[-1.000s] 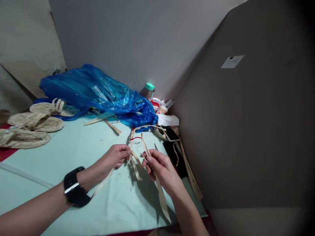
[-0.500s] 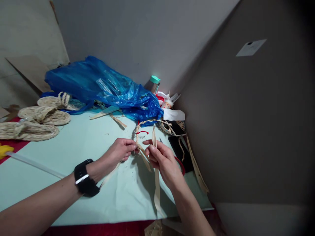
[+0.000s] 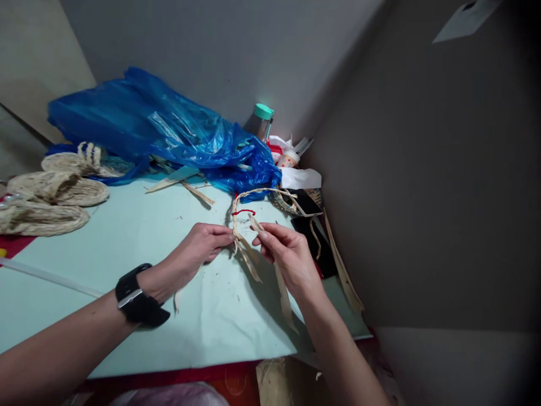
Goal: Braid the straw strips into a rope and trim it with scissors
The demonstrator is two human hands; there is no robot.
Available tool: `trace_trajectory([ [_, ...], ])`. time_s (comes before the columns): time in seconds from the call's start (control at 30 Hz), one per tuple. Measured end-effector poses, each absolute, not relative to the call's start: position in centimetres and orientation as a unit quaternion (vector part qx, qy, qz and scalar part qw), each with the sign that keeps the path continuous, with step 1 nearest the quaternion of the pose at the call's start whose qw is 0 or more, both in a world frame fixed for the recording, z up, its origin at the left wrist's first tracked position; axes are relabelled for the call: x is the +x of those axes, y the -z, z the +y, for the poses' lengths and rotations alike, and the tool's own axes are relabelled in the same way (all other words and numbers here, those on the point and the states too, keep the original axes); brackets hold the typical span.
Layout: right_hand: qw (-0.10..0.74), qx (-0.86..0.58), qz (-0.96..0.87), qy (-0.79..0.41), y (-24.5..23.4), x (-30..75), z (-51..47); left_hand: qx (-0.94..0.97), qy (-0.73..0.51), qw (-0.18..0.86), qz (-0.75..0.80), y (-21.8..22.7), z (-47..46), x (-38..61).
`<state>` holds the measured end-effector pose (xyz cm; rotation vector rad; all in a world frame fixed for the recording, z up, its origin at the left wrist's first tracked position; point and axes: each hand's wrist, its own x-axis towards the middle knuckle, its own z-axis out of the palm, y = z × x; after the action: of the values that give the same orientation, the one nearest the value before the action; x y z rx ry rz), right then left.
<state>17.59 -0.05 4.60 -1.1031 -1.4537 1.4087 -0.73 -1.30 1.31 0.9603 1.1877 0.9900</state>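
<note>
Over the pale green table sheet [image 3: 127, 242], my left hand [image 3: 198, 248] pinches the end of a thin braided straw cord [image 3: 243, 194] that loops back toward the wall and carries a short red thread [image 3: 244, 212]. My right hand [image 3: 284, 254] is closed on a flat pale straw strip [image 3: 282, 293], which hangs down from the fingers toward the table. Loose strip ends [image 3: 249, 264] dangle between the two hands. A black watch [image 3: 137, 301] sits on my left wrist.
A crumpled blue plastic bag [image 3: 160, 135] lies at the back. Coils of woven straw [image 3: 46, 197] sit at the left. A green-capped bottle [image 3: 262, 119], a small cup [image 3: 288, 159], white paper and black items [image 3: 313, 237] crowd the corner by the brown wall. More strips [image 3: 342, 265] lie along that wall.
My right hand has moved up and closer to the left hand, bringing the flat strip against the cord's end. The view has shifted downward, showing the table's near edge.
</note>
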Motion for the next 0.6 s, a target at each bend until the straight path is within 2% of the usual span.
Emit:
trace_trajectory([
  [0.13, 0.297, -0.482, -0.692, -0.448, -4.3, 16.6, -0.8, 0.409, -0.427, 0.619, 0.517, -1.6, -1.3, -0.7],
  [0.23, 0.244, -0.508, -0.748, -0.352, -4.1, 16.4, -0.9, 0.401, -0.429, 0.621, 0.520, -1.6, -1.2, -0.8],
  [0.4, 0.156, -0.537, -0.786, -0.263, -4.7, 16.6, -0.6, 0.390, -0.426, 0.630, 0.519, -1.3, -1.1, -0.9],
  [0.6, 0.119, -0.554, -0.801, -0.192, -5.4, 16.4, -0.8, 0.411, -0.412, 0.631, 0.513, -1.5, -1.1, -0.8],
])
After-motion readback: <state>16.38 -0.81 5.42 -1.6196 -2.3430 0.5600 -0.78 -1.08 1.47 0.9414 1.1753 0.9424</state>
